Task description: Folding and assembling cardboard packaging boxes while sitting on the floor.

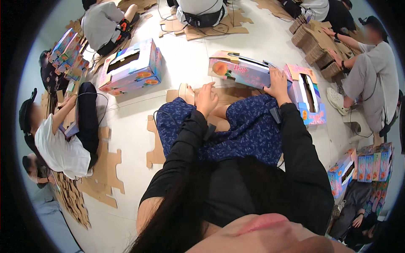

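In front of me lies a printed cardboard carton (242,71), pink at its left end and blue-purple toward the right, with an opening along its top. My right hand (277,85) grips its right end, fingers over the upper edge and thumb on the near side. My left hand (207,100) is apart from the carton, just short of its left end, with loosely stretched fingers and nothing in them. Close by my right hand stands a second printed carton (307,95) with a long slot in its top.
Another printed carton (134,67) stands on the floor at the front left. Flat cardboard (110,162) lies to my left, and stacked cardboard sheets (314,44) are at the far right. Several people sit around me. More cartons (374,162) stand at the lower right.
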A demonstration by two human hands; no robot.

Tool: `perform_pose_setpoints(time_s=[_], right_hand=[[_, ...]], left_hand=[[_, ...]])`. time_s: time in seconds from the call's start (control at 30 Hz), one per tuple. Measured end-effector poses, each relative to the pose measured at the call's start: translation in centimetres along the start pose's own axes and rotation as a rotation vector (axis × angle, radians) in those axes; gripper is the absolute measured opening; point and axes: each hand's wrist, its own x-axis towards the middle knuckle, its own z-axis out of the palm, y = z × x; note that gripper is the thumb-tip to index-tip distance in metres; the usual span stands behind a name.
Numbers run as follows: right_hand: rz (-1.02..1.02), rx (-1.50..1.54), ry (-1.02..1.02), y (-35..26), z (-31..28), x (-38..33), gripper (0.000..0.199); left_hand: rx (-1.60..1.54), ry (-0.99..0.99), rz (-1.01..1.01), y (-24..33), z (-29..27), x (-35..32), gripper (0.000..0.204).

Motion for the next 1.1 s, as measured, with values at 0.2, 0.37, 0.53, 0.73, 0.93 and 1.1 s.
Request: perform_pose_setpoints(time_s=[0.2, 0.37, 0.53, 0.73, 0.93, 1.1], right_hand=[[-0.006, 0.115, -0.007, -0.6, -0.1, 0.7, 0.072], [-0.128, 0.239, -0.021, -2.0, -0.7, 2.6, 0.064], [-0.243, 0.339, -0.045, -4.8, -1.4, 3.4, 0.061], [-0.352, 0.389, -0.12, -6.4, -3.4, 3.1, 0.06], [-0.442, 0.466, -0.137, -6.3, -3.8, 3.3, 0.064], [-0.374, 0.45, -0.166, -6.7, -5.0, 3.5, 0.084]], left_hand=[[0.084, 0.154, 0.034, 0.9, -0.9, 0.3, 0.056], [0.137, 0.188, -0.005, 0.3, -0.5, 0.4, 0.073], [0.214, 0.214, -0.008, 0.9, -0.9, 0.7, 0.088], [0.374, 0.106, 0.034, 1.7, -2.0, 1.7, 0.1], [0.569, -0.132, 0.249, 4.7, -5.4, 6.3, 0.106], [0.61, -0.24, 0.18, 4.1, -6.2, 7.7, 0.105]])
